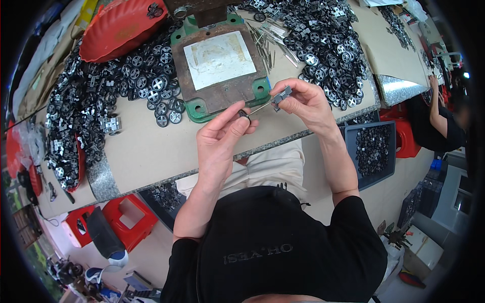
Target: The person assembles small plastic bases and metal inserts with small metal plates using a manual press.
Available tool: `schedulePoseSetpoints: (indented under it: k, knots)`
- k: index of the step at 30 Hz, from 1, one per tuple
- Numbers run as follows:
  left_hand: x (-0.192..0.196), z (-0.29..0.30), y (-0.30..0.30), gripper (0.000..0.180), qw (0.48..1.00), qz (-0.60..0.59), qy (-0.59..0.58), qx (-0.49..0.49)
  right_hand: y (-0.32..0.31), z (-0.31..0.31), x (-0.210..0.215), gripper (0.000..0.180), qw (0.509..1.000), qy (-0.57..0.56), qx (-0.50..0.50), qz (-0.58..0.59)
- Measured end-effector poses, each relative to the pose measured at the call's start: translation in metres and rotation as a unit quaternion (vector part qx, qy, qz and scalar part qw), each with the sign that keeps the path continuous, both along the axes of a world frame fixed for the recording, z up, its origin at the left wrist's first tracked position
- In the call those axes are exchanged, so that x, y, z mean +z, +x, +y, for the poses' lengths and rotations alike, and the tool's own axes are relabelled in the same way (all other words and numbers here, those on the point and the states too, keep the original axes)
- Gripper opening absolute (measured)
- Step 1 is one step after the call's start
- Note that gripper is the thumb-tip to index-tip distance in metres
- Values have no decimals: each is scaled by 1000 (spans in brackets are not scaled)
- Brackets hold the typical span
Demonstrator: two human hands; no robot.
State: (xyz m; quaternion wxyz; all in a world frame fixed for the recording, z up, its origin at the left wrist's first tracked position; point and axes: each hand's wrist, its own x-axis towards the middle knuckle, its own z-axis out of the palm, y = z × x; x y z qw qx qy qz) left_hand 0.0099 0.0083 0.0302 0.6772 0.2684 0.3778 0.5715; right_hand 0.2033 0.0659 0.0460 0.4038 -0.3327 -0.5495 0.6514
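The left hand (218, 139) is pinching a small black plastic wheel (244, 114) between thumb and fingers, just off the near edge of a rust-brown metal base plate with green corners (217, 102). A thin, straight, silvery metal rod (260, 108) is sticking out from the wheel toward the other hand. The right hand (312, 107) is grasping a small, blocky grey plastic part (282, 98) at the base plate's near right corner, the rod's far end lying close by it; whether the rod is entering the part cannot be told.

A stained white rectangular sheet (220, 58) is lying on the base plate, which is resting on a beige-topped surface (146, 156). Heaps of black wheels with silver spokes are spreading left of the base plate (151, 83) and right of it (333, 65). Loose slender metal rods (270, 45) are lying just beside its right side. A red scalloped plastic tray (108, 30) is sitting beyond the wheels at its far left. Well to its right and below the surface, a grey rectangular plastic bin (349, 146) is holding many small dark pieces.
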Motion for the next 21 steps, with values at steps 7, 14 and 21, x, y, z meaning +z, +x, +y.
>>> schedulePoseSetpoints:
  k: [7,14,21]
  knots:
    - [0,-2,1,32,999,40,27,7,0,-1,-5,20,1000,-11,-7,13]
    - [1,-4,3,31,996,77,42,19,-1,-3,-5,20,999,-31,-24,-7]
    - [0,-5,2,31,990,121,68,27,2,-1,-7,20,998,-64,2,14]
